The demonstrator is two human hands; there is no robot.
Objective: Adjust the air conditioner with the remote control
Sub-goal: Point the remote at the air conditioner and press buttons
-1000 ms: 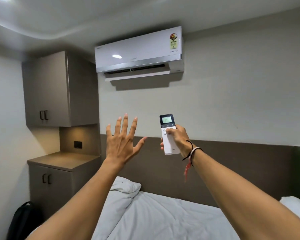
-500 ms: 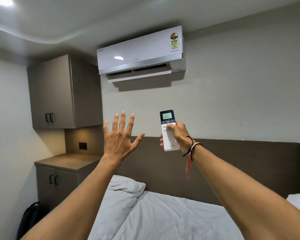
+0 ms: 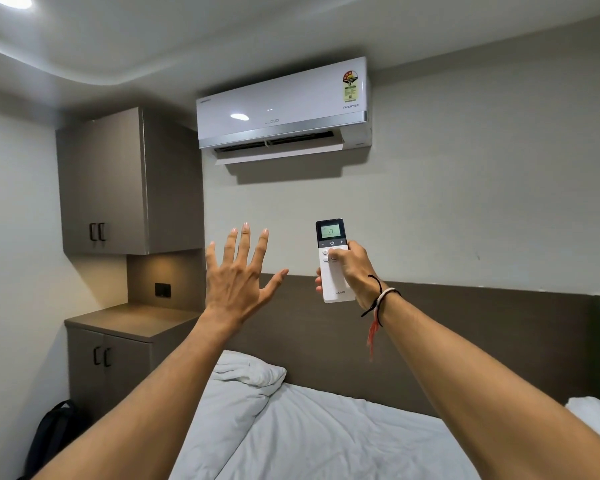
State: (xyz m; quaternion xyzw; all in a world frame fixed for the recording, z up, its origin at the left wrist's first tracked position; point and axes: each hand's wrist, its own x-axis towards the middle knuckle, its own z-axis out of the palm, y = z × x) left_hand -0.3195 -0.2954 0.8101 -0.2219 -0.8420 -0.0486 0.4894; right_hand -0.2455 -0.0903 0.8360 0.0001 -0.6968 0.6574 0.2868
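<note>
Right hand wraps my remote control from its right side, fingers curled behind the body, thumb across the front on the button cluster just below the power row. Remote stands near upright, screen end up, lower end sticking out under my palm. Its small screen is lit with digits I read as 17, though they are small. Black and white cords circle that wrist, a red tassel hanging off them.

Left hand is up beside it, well apart from the remote, fingers spread wide, back of the hand toward me, holding nothing, touching nothing.

Remote points up at the air conditioner, mounted high on the wall above both hands, slightly left of the remote. White unit, silver trim strip, bottom flap tilted open, a coloured rating sticker at its upper right corner.

Left of the unit a grey wall cabinet with two dark handles. Under it a recessed niche with a black socket plate, then a low cabinet with a flat top. Dark backpack on the floor by that cabinet.

Below my forearms, bed with rumpled white sheets, a white pillow against the dark brown headboard. Ceiling light glows top left.
</note>
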